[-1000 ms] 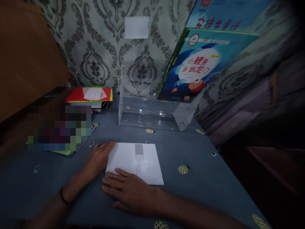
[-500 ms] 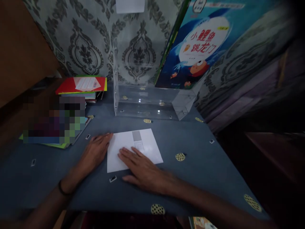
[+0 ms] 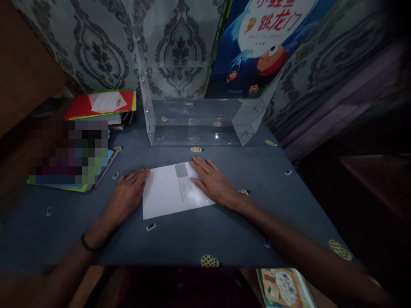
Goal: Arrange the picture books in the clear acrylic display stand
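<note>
A white sheet point(image 3: 162, 192), printed with a grey block and small lines of text, lies flat on the blue-grey tablecloth point(image 3: 257, 167) in front of me. My left hand point(image 3: 129, 191) rests at its left edge, palm down, the fingers laid flat and close together. Across the right part of the sheet lies my right hand point(image 3: 212, 182), its fingers stretched toward the far edge and the thumb apart. It covers the sheet's upper right corner. Neither hand grips anything. A dark band point(image 3: 88, 243) circles my left wrist.
Behind the sheet stands a clear acrylic rack point(image 3: 247, 117), holding a blue picture book point(image 3: 221, 64) with fish on its cover. Stacked books with a red one point(image 3: 81, 105) on top sit at the left, near a blurred-out pile. Below the table's front edge shows another book point(image 3: 281, 286).
My right hand has slid from the sheet's near middle up and right to its right side, uncovering more print. My left hand stays at the left edge. The view has tilted slightly down.
</note>
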{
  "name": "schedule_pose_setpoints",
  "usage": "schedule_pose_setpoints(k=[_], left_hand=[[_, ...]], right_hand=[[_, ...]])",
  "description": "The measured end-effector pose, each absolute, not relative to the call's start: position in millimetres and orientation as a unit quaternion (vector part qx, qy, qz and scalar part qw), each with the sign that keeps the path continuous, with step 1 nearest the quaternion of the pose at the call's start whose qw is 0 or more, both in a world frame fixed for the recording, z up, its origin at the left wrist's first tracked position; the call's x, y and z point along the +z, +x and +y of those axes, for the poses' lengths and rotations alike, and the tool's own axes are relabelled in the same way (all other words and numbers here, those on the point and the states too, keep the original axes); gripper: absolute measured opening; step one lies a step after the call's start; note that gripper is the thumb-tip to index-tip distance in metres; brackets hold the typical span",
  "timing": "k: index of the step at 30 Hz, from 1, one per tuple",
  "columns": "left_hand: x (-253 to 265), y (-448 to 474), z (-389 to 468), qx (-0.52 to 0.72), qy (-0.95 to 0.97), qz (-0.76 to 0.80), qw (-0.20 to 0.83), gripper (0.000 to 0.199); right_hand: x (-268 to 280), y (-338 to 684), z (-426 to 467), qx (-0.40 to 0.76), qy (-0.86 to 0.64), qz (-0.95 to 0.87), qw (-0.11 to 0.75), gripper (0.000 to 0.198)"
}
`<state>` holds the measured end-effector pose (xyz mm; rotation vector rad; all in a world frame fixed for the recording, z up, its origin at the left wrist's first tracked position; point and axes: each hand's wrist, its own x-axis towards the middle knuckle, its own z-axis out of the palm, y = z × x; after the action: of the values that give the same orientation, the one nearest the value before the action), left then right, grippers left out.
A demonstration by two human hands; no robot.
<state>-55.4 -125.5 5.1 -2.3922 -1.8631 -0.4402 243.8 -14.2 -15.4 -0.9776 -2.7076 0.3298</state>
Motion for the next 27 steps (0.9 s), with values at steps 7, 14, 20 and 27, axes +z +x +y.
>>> schedule_pose_setpoints(k=[7,14,20,27], left_hand=[[7.1,4.6,-126.1,-0.069,-0.850,-0.521,0.036,0.044],[6.4,45.4,-132.2,-0.043,-0.917,-0.396,-0.027,0.054],[10.4,16.6,-153.2,-0.047,-0.918,-0.394,-0.030,0.063],[11.4,-28.6,-188.3,-0.073,-0.908,-0.412,-0.021,0.071]], right_hand=[[-18.4,240.8,-16.3,0.101,-0.341,-0.927,0.121,0.058],[-17.9,240.5,-15.3,0.093,-0.338,-0.929,0.122,0.054],[-15.5,239.7,-17.5,0.098,-0.346,-0.926,0.116,0.056],[-12.2,238.5,-22.0,0.108,-0.347,-0.923,0.126,0.053]])
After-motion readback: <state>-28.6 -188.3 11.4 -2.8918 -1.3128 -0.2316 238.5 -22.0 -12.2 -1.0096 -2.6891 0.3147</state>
